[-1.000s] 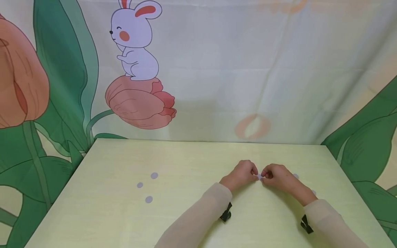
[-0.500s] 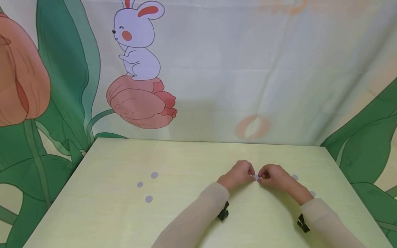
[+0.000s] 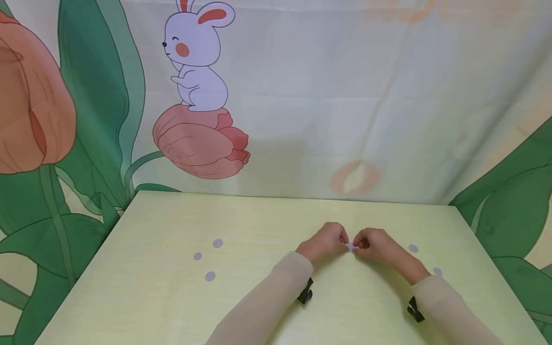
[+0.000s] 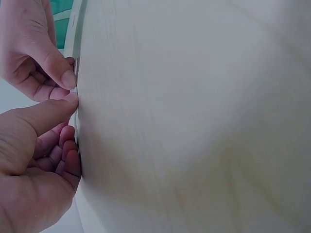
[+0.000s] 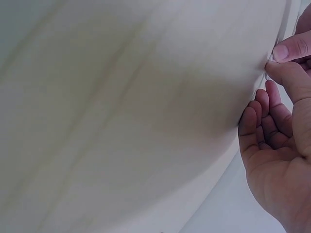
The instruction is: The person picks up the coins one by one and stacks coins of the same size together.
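Both hands have drifted slightly leftward on the worktop (image 3: 276,215); left hand (image 3: 325,241) and right hand (image 3: 376,245) each keep a pinching grip on the small white piece (image 3: 350,247); grey discs (image 3: 413,248) lie beside them.

place: staged tabletop set | cue: cartoon rabbit backdrop (image 3: 196,57) (fabric) behind table (image 3: 258,297)

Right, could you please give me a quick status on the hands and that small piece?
Left hand and right hand together, both pinching small white piece above the table. Grey dots lie loose either side. Nothing in the way.
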The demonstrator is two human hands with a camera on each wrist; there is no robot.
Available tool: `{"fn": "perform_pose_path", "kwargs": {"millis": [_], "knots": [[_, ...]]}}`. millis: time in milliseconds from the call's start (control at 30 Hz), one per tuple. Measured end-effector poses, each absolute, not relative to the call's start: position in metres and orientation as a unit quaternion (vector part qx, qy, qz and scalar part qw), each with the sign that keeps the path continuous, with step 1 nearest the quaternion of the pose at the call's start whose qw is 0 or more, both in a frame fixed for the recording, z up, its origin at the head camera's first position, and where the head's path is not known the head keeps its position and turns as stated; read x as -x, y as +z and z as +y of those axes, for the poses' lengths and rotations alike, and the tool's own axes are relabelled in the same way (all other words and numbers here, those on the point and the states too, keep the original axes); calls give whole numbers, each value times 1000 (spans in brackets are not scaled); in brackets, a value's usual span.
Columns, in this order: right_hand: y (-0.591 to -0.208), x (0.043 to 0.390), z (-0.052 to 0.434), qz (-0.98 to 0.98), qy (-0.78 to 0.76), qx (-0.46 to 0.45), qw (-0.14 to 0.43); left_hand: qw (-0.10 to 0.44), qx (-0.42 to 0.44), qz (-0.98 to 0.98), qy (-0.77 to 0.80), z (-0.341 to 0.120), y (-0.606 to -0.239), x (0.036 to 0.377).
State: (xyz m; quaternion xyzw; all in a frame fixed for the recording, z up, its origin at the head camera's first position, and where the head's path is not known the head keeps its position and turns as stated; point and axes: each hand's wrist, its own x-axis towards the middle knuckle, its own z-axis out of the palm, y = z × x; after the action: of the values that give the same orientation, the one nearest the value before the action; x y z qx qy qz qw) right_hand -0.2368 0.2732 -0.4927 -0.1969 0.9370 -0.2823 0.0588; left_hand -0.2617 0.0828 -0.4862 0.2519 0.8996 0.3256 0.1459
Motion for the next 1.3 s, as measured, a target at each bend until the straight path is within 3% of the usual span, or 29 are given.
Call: {"fn": "perform_pose_path", "kwargs": {"millis": [1300], "knots": [[-489,238,237,941,-270,194,67,136,-238,910,311,54,-480,263]]}}
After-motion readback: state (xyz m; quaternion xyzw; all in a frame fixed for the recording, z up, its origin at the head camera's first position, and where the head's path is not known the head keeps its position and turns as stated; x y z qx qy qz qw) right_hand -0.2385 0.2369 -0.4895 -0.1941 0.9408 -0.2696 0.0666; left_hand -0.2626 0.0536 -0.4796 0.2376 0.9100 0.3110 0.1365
